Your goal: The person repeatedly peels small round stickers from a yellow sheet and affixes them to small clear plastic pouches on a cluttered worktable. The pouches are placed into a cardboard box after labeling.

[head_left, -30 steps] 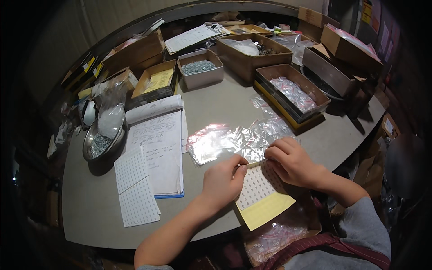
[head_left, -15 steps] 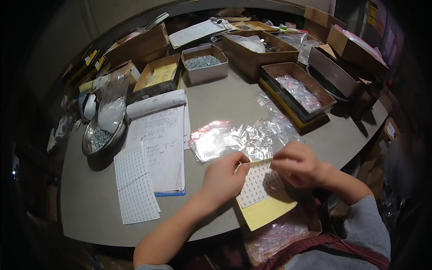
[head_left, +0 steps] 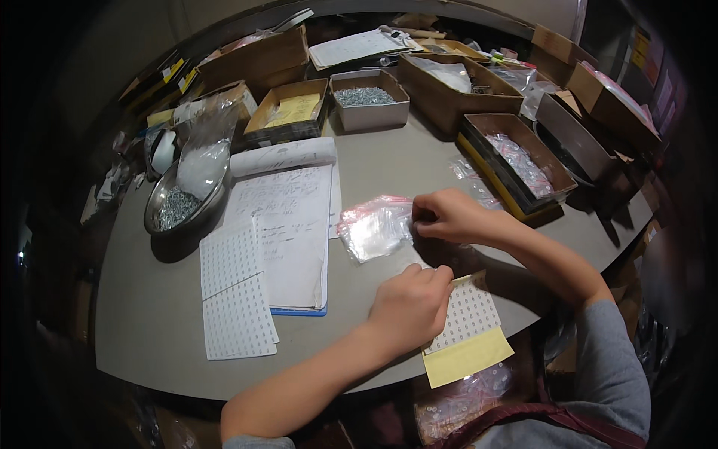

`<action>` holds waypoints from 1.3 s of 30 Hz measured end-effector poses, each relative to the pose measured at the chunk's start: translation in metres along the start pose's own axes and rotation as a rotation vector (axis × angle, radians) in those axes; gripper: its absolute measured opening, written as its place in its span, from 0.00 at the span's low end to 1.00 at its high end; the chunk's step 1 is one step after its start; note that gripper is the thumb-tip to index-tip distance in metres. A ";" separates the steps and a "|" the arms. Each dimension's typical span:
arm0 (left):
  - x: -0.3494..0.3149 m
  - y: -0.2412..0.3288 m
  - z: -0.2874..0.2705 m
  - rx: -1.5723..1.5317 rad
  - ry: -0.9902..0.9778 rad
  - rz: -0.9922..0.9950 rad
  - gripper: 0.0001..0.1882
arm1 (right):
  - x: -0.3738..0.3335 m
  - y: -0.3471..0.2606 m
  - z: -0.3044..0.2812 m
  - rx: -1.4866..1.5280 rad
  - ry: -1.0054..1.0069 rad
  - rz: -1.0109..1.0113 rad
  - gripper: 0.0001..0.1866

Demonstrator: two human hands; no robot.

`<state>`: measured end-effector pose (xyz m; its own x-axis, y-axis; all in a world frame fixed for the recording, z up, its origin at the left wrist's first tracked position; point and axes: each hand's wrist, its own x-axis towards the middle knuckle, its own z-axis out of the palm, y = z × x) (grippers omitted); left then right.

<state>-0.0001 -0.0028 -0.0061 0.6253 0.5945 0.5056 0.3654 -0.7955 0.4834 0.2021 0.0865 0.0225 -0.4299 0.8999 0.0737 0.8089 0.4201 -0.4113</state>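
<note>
My left hand (head_left: 410, 305) rests closed on the top edge of a white sticker sheet with a yellow backing (head_left: 467, 329) at the table's near edge. It pinches the sheet's upper corner. My right hand (head_left: 447, 215) is farther out, fingers closed on the right edge of a pile of small clear zip bags (head_left: 372, 228) with red seal strips. The pile lies on the grey table (head_left: 142, 299) just right of an open notebook.
An open written notebook (head_left: 288, 228) and two more white sticker sheets (head_left: 233, 295) lie at left. A metal bowl of screws (head_left: 176, 206) holds a plastic bag. Cardboard boxes with bagged parts (head_left: 516, 161) and a box of screws (head_left: 366, 101) ring the far edge.
My right hand left the sticker sheet and moved up and left onto the bag pile. The view shifted, and my left hand stayed on the sheet's top edge.
</note>
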 end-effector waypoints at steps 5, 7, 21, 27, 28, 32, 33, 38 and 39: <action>-0.001 0.000 -0.002 -0.020 -0.028 -0.028 0.05 | -0.004 -0.005 -0.017 -0.405 -0.006 0.098 0.17; -0.003 -0.003 0.000 -0.003 -0.026 -0.021 0.05 | -0.001 -0.005 -0.029 -0.517 -0.061 0.157 0.19; 0.000 -0.001 -0.001 0.002 0.041 0.017 0.05 | 0.026 0.006 0.007 0.014 0.091 -0.041 0.12; 0.007 -0.021 0.003 0.111 0.158 0.110 0.10 | 0.011 0.024 -0.011 -0.035 0.059 0.105 0.22; 0.008 -0.025 0.003 0.141 0.152 0.104 0.11 | 0.006 0.030 -0.015 -0.059 0.037 0.134 0.25; 0.008 -0.038 -0.001 0.256 0.036 0.074 0.13 | -0.018 0.032 -0.035 -0.054 -0.039 0.250 0.28; 0.008 -0.039 -0.002 0.279 -0.005 0.067 0.13 | -0.025 0.034 -0.037 -0.092 -0.015 0.225 0.27; 0.015 -0.038 -0.005 0.185 0.028 0.074 0.10 | -0.065 0.019 -0.036 0.076 0.139 -0.039 0.16; 0.012 -0.039 -0.008 0.180 0.051 0.071 0.09 | -0.069 0.006 -0.034 0.234 0.089 -0.080 0.14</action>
<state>-0.0120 0.0361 -0.0128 0.6201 0.5376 0.5713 0.4421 -0.8411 0.3116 0.2506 0.0307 0.0452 -0.4433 0.8762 0.1893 0.6544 0.4606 -0.5996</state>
